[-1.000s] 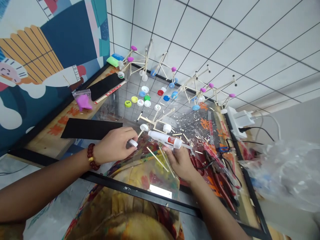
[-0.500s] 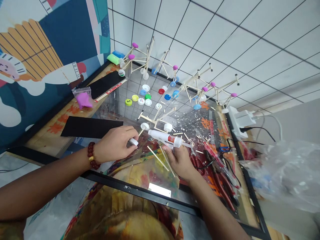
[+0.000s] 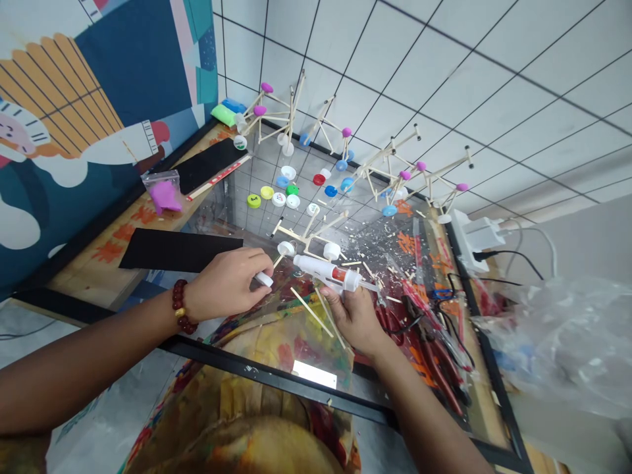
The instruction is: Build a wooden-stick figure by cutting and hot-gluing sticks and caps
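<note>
My left hand (image 3: 232, 280) pinches a white bottle cap (image 3: 263, 279) between thumb and fingers, just left of the middle of the glass table. In my right hand (image 3: 355, 313) is a white hot glue gun (image 3: 326, 271), its nozzle pointing left and a glue stick jutting from its back. Just beyond the gun stands a small frame of wooden sticks (image 3: 309, 240) with white caps as wheels at its near end. Two loose sticks (image 3: 312, 312) lie between my hands. The gun's nozzle is apart from the cap I hold.
Stick frames with cap wheels and purple blobs (image 3: 405, 176) line the back edge. Loose bottle caps (image 3: 292, 189) lie mid-table. Pliers (image 3: 439, 368), cables and scraps crowd the right, beside a power strip (image 3: 471, 237). Black strips (image 3: 180, 250) and a purple bag (image 3: 165, 195) lie left.
</note>
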Demonstrator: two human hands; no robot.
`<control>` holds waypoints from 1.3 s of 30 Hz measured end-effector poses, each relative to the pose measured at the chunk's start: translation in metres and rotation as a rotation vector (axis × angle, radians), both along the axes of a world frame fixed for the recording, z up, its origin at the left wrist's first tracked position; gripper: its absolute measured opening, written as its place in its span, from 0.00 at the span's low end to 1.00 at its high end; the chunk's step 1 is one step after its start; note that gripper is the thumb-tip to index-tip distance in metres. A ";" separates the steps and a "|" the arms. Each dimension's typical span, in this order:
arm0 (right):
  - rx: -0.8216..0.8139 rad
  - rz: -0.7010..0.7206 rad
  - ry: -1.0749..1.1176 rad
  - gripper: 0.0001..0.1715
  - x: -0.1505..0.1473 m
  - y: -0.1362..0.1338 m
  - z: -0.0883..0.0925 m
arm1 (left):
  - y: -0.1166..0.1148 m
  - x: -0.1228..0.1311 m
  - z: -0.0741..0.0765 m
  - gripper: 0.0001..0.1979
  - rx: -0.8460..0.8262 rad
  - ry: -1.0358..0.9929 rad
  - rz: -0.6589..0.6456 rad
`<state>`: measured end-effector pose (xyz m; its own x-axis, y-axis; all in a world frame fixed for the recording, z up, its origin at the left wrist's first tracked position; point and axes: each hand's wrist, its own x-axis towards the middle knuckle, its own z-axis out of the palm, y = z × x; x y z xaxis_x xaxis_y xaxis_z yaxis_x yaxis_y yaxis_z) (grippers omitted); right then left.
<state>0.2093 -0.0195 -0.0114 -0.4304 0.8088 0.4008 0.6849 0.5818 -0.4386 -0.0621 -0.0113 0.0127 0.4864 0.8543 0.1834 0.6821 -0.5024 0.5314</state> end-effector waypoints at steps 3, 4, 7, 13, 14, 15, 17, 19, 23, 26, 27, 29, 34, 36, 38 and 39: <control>0.018 -0.001 0.009 0.14 0.000 0.000 0.000 | 0.000 0.000 -0.001 0.03 -0.005 0.000 -0.002; 0.012 0.003 0.014 0.14 -0.001 0.000 0.000 | 0.000 0.000 -0.001 0.03 -0.005 -0.001 -0.001; -0.053 0.021 0.030 0.14 -0.002 -0.001 0.002 | 0.000 0.000 0.000 0.03 0.001 -0.003 0.000; -0.188 0.053 0.090 0.14 0.001 -0.005 0.000 | 0.001 0.001 0.000 0.04 0.021 -0.003 0.004; -0.199 0.055 0.107 0.13 0.002 -0.005 -0.002 | 0.001 0.000 0.000 0.04 0.023 -0.006 0.004; -0.205 0.050 0.127 0.13 0.004 -0.005 -0.004 | 0.001 0.000 0.000 0.04 0.024 -0.011 0.003; -0.194 0.014 0.187 0.11 0.007 -0.005 -0.008 | 0.001 0.000 -0.001 0.04 0.023 -0.024 0.005; -0.155 -0.036 0.273 0.10 0.010 -0.004 -0.010 | 0.001 -0.001 -0.002 0.04 0.018 -0.037 0.010; -0.186 -0.067 0.450 0.10 0.014 -0.007 -0.006 | 0.002 -0.001 -0.003 0.04 0.013 -0.053 0.014; -0.279 -0.060 0.502 0.13 0.024 -0.012 0.004 | 0.003 -0.002 -0.003 0.04 0.018 -0.072 0.024; -0.292 -0.063 0.486 0.13 0.030 -0.014 0.009 | 0.003 -0.002 -0.003 0.04 0.017 -0.076 0.029; -0.268 -0.082 0.393 0.14 0.045 -0.015 0.020 | 0.003 -0.003 -0.003 0.03 0.015 -0.078 0.037; 0.010 -0.164 -0.122 0.17 0.080 -0.003 0.046 | 0.002 -0.004 -0.001 0.02 0.066 -0.063 0.025; 0.098 -0.207 -0.378 0.19 0.087 0.006 0.047 | 0.002 -0.004 -0.001 0.02 0.095 -0.064 0.023; 0.134 -0.264 -0.592 0.19 0.091 0.015 0.042 | 0.002 -0.004 -0.001 0.03 0.110 -0.071 0.030; 0.146 -0.282 -0.664 0.19 0.093 0.019 0.037 | 0.003 -0.004 -0.002 0.03 0.112 -0.074 0.034</control>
<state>0.3027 -0.0007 0.0259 -0.4033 0.8831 0.2399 0.9116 0.3649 0.1893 -0.0665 -0.0087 0.0112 0.4394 0.8420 0.3131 0.6603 -0.5391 0.5229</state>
